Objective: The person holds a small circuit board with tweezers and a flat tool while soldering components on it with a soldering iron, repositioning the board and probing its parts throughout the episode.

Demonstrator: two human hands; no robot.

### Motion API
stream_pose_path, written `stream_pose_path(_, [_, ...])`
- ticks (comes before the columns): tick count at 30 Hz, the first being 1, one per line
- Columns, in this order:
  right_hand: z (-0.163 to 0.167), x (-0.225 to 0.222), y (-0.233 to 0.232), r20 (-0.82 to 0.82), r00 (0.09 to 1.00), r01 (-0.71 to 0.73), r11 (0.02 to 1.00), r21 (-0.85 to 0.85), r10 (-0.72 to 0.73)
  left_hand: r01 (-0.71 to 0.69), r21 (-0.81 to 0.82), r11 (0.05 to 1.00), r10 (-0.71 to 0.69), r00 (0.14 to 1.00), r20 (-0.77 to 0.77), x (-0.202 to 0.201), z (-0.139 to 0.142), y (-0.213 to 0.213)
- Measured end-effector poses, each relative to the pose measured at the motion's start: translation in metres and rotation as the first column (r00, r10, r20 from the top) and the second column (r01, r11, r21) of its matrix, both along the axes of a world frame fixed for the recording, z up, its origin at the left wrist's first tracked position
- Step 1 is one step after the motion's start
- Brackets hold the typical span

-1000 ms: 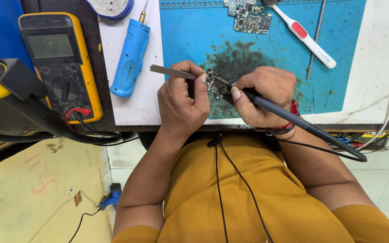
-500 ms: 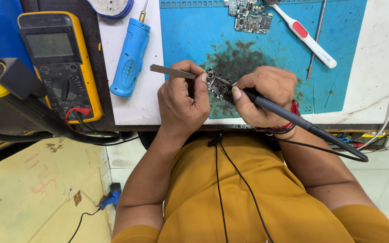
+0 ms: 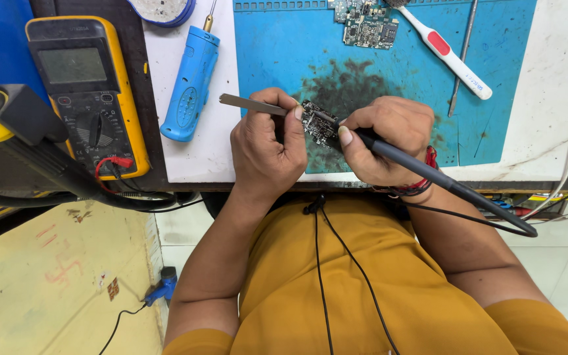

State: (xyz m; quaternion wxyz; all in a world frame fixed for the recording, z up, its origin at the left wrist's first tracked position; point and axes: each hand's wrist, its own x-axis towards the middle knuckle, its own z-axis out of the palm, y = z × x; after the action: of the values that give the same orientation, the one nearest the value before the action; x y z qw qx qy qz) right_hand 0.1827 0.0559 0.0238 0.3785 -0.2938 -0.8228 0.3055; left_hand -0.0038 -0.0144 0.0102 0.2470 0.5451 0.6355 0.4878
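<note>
My left hand grips metal tweezers whose tips reach a small dark circuit board. The board sits on a blue work mat, over a sooty black patch near the bench's front edge. My right hand holds a dark soldering iron like a pen. Its tip touches the board from the right. The iron's black cable runs off toward the lower right. Both hands nearly meet over the board.
A yellow multimeter lies at the left with red and black leads. A blue handheld tool lies beside the mat. Another circuit board, a white and red brush and a thin metal rod lie further back.
</note>
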Motion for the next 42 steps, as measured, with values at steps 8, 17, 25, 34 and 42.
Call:
stream_pose_path(8, [0.0008,-0.0001,-0.0004,-0.003,1.000,-0.006,1.000,-0.003,0.006,0.005,0.002,1.000,-0.005,1.000,0.004,0.0001,-0.0003,-0.0001])
stream_pose_path(17, [0.0012,-0.0001,0.0001,-0.002,1.000,-0.004,1.000,-0.003,0.004,0.000,-0.008,1.000,0.000,1.000,-0.006,0.0004,0.0000,0.0000])
stream_pose_path(25, [0.0005,-0.0001,0.0002,-0.007,1.000,-0.009,1.000,-0.011,0.009,0.001,-0.007,1.000,-0.001,1.000,0.000,0.0005,-0.0004,0.0006])
stream_pose_path(34, [0.0000,-0.0006,0.0000,-0.005,1.000,-0.004,1.000,-0.005,0.004,0.004,-0.003,1.000,-0.004,1.000,-0.003,0.0000,-0.0008,0.0002])
stream_pose_path(42, [-0.0004,-0.0006,-0.0005,-0.012,1.000,-0.004,1.000,-0.013,0.004,0.003,0.005,1.000,-0.003,1.000,-0.008,-0.0001,-0.0006,-0.0003])
